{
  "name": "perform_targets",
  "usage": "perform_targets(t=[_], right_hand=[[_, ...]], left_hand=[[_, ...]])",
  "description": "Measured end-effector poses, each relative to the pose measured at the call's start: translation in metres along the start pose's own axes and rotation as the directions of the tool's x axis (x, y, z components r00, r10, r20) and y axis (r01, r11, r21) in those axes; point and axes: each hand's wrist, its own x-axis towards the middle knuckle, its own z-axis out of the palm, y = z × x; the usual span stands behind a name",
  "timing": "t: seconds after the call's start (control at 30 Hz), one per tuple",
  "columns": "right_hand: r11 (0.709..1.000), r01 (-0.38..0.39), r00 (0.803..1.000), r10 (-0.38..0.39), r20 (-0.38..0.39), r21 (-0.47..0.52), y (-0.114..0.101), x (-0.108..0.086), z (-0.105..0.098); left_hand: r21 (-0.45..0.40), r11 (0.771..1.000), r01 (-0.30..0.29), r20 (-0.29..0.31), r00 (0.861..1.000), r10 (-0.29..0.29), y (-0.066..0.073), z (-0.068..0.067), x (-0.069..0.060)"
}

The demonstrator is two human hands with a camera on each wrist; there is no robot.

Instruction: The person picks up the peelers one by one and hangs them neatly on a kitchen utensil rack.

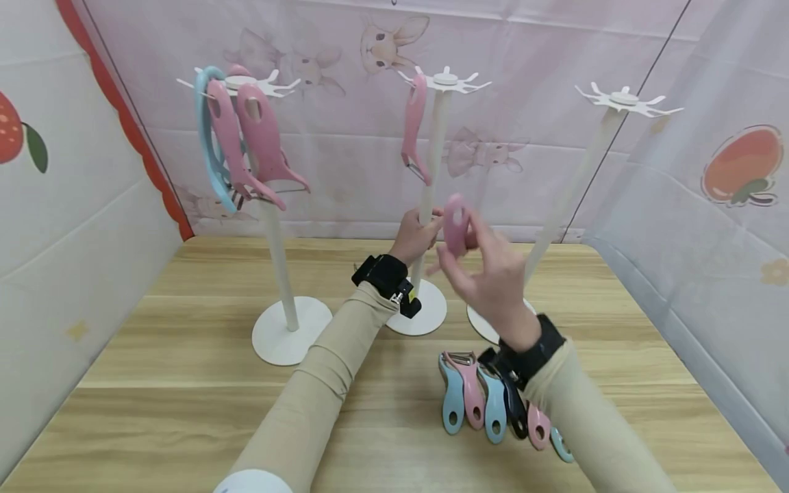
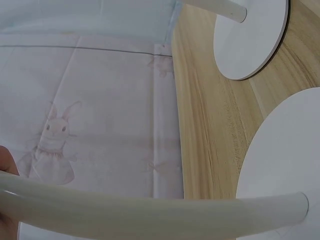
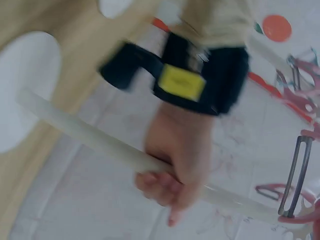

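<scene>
"What's the left-hand grip doing on your feed?"

"I'm seeing the left-hand grip (image 1: 413, 237) curling round the middle stand (image 1: 436, 140), closing on its white pole between base and top. The right wrist view is blurring a little, but it's showing me the same fingers wrapping the pole."

"And the right-hand grip?"

"I'm watching the right-hand grip (image 1: 495, 274) pinching a pink peeler (image 1: 454, 236) between thumb and fingers, parting only as far as the handle needs. The peeler is standing nearly upright in the air, just right of the pole in the head view. I'm not able to tell whether the two are touching."

"What are you finding higher up?"

"One hanging peeler (image 1: 415, 120), also pink, is dangling from the middle stand's top, above both hands. On the left stand (image 1: 276, 239) I'm making out a light blue peeler (image 1: 203, 123) and two pink handles (image 1: 265, 133) hanging in front. The right stand (image 1: 570, 171) is rising behind the right hand, which is partly covering its base."

"And down on the tabletop (image 1: 185, 411)?"

"I'm counting a row of peelers (image 1: 495, 411), six lying side by side: blue, pink, blue, black, pink, blue from left to right. The right sleeve (image 1: 598, 418) is partly hiding the last one."
</scene>
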Motion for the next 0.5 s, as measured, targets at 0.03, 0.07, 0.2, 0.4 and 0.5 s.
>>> perform_targets(t=[0.03, 0.07, 0.2, 0.4, 0.5], right_hand=[[1.000, -0.023, 1.000, 0.023, -0.009, -0.015, 0.002, 0.009, 0.002], [0.999, -0.038, 0.999, 0.037, -0.014, -0.033, 0.004, 0.018, 0.003], [0.992, -0.074, 0.997, 0.076, 0.018, -0.099, 0.011, 0.052, 0.010], [0.971, -0.120, 0.991, 0.131, 0.041, -0.206, 0.017, 0.084, 0.025], [0.963, -0.157, 0.985, 0.170, 0.040, -0.220, 0.016, 0.092, 0.030]], left_hand=[[-0.006, 1.000, 0.003, -0.003, 1.000, -0.003, 0.000, 0.000, 0.000], [-0.005, 1.000, 0.006, -0.006, 1.000, -0.006, 0.000, -0.001, 0.000], [-0.036, 0.999, 0.010, 0.002, 1.000, -0.010, 0.001, -0.001, -0.001], [-0.017, 0.998, -0.059, 0.047, 0.997, 0.059, -0.002, -0.002, 0.000], [-0.016, 0.997, -0.075, 0.050, 0.996, 0.076, -0.006, -0.003, 0.004]])
